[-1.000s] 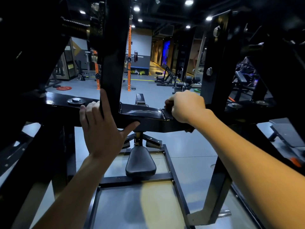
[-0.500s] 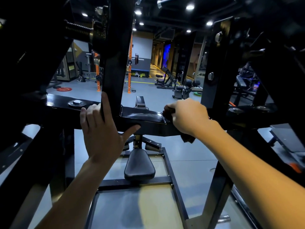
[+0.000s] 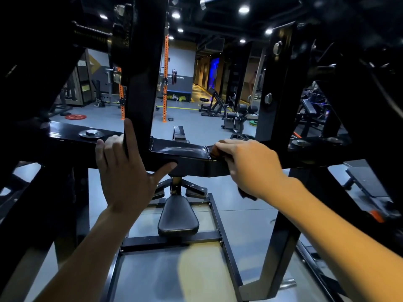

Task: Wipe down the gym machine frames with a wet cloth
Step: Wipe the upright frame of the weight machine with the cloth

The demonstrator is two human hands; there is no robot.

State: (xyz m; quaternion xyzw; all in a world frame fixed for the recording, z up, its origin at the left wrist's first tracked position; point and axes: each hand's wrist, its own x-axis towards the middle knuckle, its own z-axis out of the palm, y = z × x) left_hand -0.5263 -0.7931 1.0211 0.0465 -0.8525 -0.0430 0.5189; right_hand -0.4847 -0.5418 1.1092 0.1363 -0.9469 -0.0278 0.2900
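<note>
A black steel crossbar (image 3: 185,155) of a gym machine runs across the middle of the head view, its top glossy and wet-looking. My right hand (image 3: 250,164) grips a dark cloth (image 3: 216,151) and presses it on the bar's top, right of centre; a corner of the cloth hangs below my wrist. My left hand (image 3: 124,168) rests flat against the bar where a black upright (image 3: 141,83) meets it, fingers straight, thumb spread along the bar's front face.
A second black upright (image 3: 277,94) stands just right of my right hand. A black padded seat (image 3: 177,216) and the base frame (image 3: 172,239) lie below the bar. Orange rack posts (image 3: 165,79), benches and a red weight plate (image 3: 75,116) stand on the grey floor beyond.
My right hand with the cloth has shifted slightly on the bar's top near the weld seam. My left hand has stayed in place. The view has tilted up a little.
</note>
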